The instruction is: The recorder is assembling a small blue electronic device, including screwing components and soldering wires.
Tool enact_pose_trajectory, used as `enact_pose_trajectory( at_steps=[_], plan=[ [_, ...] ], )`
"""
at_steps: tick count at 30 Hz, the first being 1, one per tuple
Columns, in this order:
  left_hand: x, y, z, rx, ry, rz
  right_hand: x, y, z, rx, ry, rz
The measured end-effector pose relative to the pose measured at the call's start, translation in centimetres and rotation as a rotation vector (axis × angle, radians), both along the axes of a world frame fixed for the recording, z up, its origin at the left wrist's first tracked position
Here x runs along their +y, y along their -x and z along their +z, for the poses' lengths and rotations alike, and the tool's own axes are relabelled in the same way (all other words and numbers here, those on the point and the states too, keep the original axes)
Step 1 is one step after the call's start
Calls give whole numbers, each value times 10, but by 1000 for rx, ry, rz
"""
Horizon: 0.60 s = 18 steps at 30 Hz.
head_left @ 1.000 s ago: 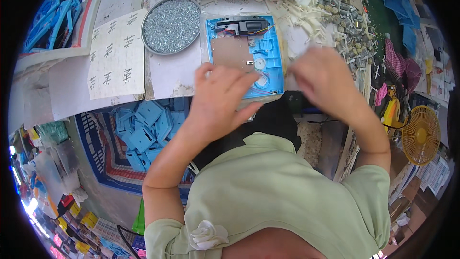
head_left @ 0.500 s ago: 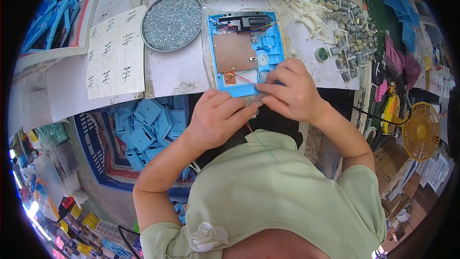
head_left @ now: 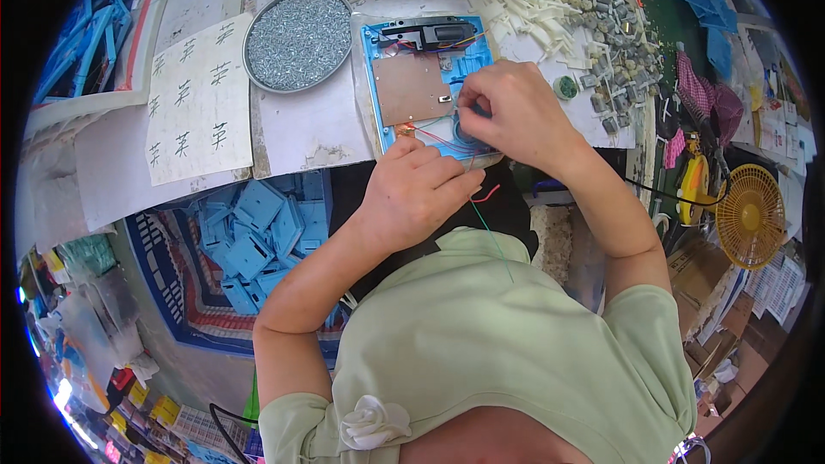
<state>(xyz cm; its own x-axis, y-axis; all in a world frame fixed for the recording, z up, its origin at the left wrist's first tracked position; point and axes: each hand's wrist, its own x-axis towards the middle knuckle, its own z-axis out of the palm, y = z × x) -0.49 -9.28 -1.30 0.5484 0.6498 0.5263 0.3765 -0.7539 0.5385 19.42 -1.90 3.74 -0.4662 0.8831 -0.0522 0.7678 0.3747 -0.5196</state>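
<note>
A blue plastic housing (head_left: 375,86) lies at the table's front edge, its inner side up. Inside it are a brown circuit board (head_left: 412,90), a black module (head_left: 438,36) along the far side, and thin red and green wires (head_left: 443,139). My left hand (head_left: 417,189) is closed at the near edge, thumb side by a copper-coloured patch. Loose ends of a green wire (head_left: 492,245) and a red wire hang by its fingertips; its grip is partly hidden. Over the housing's right part, my right hand (head_left: 516,112) is closed in a pinch; what it holds is hidden.
A round tray of small screws (head_left: 299,39) stands left of the housing, beside a paper sheet (head_left: 193,103). White plastic parts (head_left: 533,13), small motors (head_left: 614,60) and a green-filled round container (head_left: 565,88) lie right. Below left, a crate (head_left: 163,266) holds blue housings.
My right hand has moved up and inward from the front edge to over the housing's right part, parting from my left hand. The hanging wire ends now show more.
</note>
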Motion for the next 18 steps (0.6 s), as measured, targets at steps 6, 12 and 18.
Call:
enact_pose_trajectory(
  at_steps=[6, 12, 18],
  plan=[
    [2, 4, 2, 22, 1, -89, 12, -14, -11, 234, 58, -175],
    [1, 5, 6, -10, 43, -114, -8, -24, -1, 198, 29, 5],
    [5, 1, 17, -210, 153, -52, -14, -25, 2, 185, 26, -16]
  ],
)
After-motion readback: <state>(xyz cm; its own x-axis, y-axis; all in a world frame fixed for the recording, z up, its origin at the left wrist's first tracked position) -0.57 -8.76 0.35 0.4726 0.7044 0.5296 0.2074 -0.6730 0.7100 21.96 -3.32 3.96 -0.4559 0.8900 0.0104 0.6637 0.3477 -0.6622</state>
